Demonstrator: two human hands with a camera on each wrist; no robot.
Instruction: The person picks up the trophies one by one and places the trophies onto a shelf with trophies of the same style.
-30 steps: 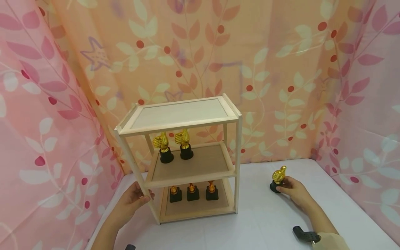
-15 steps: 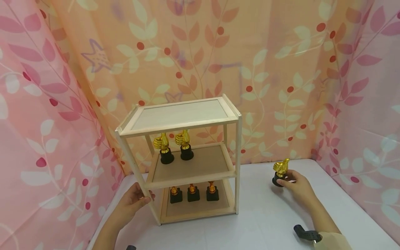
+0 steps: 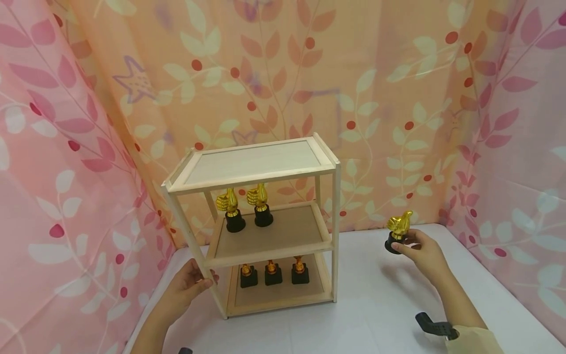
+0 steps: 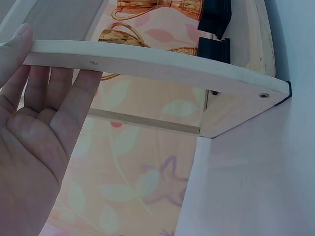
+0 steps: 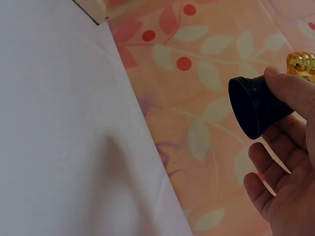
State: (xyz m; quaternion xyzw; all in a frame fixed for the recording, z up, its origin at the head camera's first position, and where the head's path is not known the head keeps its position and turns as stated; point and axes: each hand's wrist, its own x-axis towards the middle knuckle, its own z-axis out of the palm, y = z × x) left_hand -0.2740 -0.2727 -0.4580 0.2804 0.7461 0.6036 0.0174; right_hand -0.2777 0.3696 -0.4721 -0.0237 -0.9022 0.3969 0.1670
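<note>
My right hand [image 3: 423,253] pinches the black base of a gold thumbs-up trophy [image 3: 399,225], held above the white table to the right of the shelf. In the right wrist view the hollow underside of that trophy's base [image 5: 244,108] shows between thumb and fingers. My left hand [image 3: 182,291] grips the front left post of a three-tier wooden shelf [image 3: 269,257]; in the left wrist view its fingers and thumb close round the post [image 4: 162,64]. Two more thumbs-up trophies [image 3: 235,221] [image 3: 263,214] stand on the middle tier. Small gold cup trophies [image 3: 273,275] on black square bases line the bottom tier.
The white tablecloth [image 3: 367,305] spreads under the shelf and to its right. Leaf-patterned curtains [image 3: 389,98] close in the back and both sides. A black camera mount [image 3: 435,328] sits at my right wrist.
My right hand has lifted the thumbs-up trophy higher off the table, and the trophy leans a little more to the right. The left hand stays on the shelf post.
</note>
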